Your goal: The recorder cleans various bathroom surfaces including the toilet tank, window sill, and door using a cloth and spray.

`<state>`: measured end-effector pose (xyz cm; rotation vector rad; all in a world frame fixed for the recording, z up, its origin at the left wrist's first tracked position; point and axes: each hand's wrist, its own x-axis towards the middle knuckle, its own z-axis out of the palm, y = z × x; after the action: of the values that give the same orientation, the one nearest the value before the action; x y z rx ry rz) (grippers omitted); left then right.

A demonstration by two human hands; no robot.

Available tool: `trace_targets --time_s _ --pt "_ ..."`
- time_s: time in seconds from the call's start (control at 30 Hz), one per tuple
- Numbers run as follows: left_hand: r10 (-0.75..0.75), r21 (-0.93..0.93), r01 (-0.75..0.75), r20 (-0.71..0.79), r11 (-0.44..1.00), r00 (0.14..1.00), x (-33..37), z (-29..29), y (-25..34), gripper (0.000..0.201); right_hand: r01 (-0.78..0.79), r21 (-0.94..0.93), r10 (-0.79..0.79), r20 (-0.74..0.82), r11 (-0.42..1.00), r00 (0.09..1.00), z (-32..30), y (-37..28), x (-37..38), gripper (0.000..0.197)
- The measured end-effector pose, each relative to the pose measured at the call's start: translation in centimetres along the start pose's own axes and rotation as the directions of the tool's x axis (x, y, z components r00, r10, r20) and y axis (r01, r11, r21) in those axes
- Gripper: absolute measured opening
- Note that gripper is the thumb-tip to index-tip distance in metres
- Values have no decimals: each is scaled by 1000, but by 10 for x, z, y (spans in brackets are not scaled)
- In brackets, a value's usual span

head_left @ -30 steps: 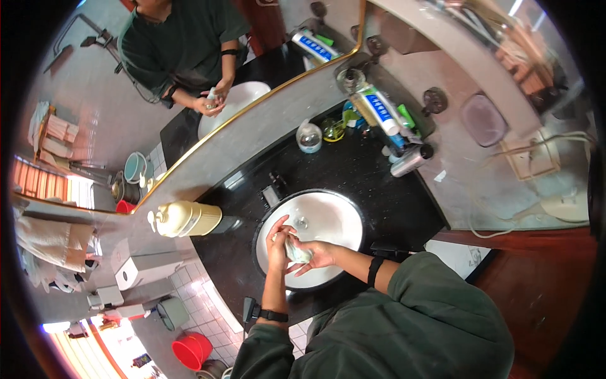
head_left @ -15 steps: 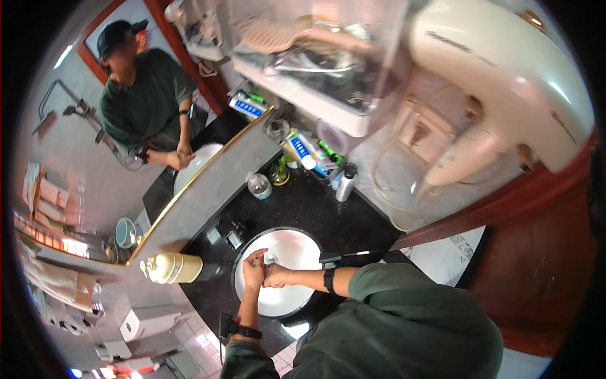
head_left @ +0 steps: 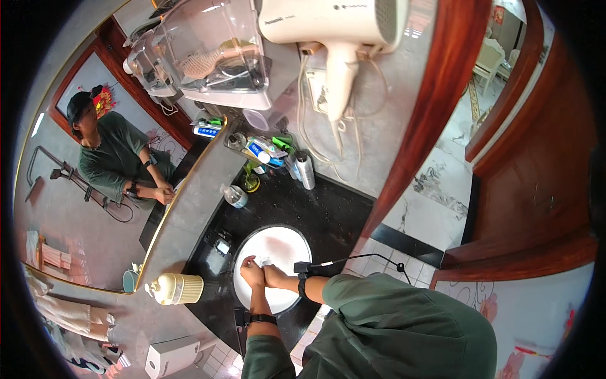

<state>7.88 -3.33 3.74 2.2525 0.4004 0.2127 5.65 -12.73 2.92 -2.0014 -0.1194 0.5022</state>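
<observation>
Over the round white basin, my left hand and my right hand meet and touch. The left fingers curl inward toward the right hand. My right fingers are closed against the left palm; whatever lies between the hands, if anything, is hidden. A shiny metal drain shows just beyond them. Black straps with small boxy devices circle both wrists, and a thin dark cable rises from the right one.
Around the basin runs a black counter. On it stand a cream ribbed bottle, a clear pump bottle, a silver can and several toiletries. A hair dryer hangs above; a mirror is left, a wooden door frame right.
The view has swung to the right, so the doorway and tiled floor now show. My hands stay together over the basin, and the left fingers look more curled.
</observation>
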Motion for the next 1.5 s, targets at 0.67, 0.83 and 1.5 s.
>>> trace_targets --time_s 0.67,0.83,1.5 --pt "-203 -549 708 708 445 676 -48 -71 10 87 -42 502 48 1 864 999 -62 -27 -83 58" --pt "-10 -580 543 678 608 735 -113 -72 33 42 -78 814 111 17 575 994 -116 -11 -108 53" --pt "-142 -712 424 422 559 895 -312 70 170 8 -81 622 -141 299 779 944 -227 137 -292 56"
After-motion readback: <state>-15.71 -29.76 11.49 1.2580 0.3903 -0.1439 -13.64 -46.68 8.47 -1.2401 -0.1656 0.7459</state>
